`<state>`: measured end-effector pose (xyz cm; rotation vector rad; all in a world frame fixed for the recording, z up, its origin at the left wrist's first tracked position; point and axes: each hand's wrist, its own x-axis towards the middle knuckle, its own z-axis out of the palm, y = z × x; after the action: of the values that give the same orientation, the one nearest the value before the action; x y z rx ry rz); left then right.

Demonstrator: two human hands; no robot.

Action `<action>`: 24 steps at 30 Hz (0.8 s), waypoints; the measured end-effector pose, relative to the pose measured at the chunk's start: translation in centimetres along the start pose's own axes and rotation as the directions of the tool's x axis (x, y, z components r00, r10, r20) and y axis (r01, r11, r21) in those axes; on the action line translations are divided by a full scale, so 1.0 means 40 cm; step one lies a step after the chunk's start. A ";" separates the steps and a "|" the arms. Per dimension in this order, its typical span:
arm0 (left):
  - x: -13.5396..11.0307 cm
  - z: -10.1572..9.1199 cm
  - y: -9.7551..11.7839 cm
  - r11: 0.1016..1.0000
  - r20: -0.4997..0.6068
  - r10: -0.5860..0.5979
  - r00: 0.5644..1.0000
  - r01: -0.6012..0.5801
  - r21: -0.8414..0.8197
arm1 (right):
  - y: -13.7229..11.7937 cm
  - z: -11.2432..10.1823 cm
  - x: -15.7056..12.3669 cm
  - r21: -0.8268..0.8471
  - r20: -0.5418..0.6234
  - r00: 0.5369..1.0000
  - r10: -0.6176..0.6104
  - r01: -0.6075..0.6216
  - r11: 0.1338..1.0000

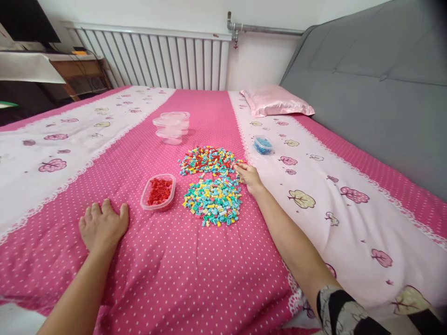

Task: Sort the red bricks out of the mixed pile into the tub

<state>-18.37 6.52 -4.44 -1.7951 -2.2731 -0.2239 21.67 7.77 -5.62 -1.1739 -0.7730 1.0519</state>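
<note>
My left hand [104, 224] lies flat on the pink dotted bedspread [181, 284], fingers spread, holding nothing. My right hand [248, 177] is at the right edge of the far pile of small mixed plastic bricks [207, 159], its thumb and fingers pinched together. Red shows at the fingertips, but whether a brick is between them is too small to tell. Closer to me lies a second pile of bricks [213, 201], mostly blue, green and yellow. Left of the piles, a clear plastic tub [142, 201] holds red bricks [159, 191].
Clear plastic tubs [172, 123] are stacked beyond the piles. A small tub with blue pieces [263, 145] stands at the right, short of a pink pillow [275, 100]. A grey headboard [377, 83] borders the right side, a white radiator [157, 56] the far wall.
</note>
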 end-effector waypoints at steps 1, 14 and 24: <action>0.000 0.000 0.000 1.000 -0.002 0.002 1.000 -0.002 -0.004 | -0.009 0.000 -0.003 0.105 0.033 0.999 0.025 -0.028 0.994; 0.001 0.001 0.001 1.000 -0.003 -0.003 1.000 0.003 -0.002 | -0.055 -0.017 -0.008 0.583 0.171 0.972 0.163 -0.234 0.778; 0.002 0.005 0.000 1.000 -0.010 0.001 1.000 -0.001 0.003 | 0.022 -0.010 0.003 -0.549 0.025 0.962 -0.272 0.240 0.800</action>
<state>-18.41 6.63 -4.63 -1.7894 -2.2650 -0.2288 21.87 7.78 -6.56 -1.5211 -1.2045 0.5725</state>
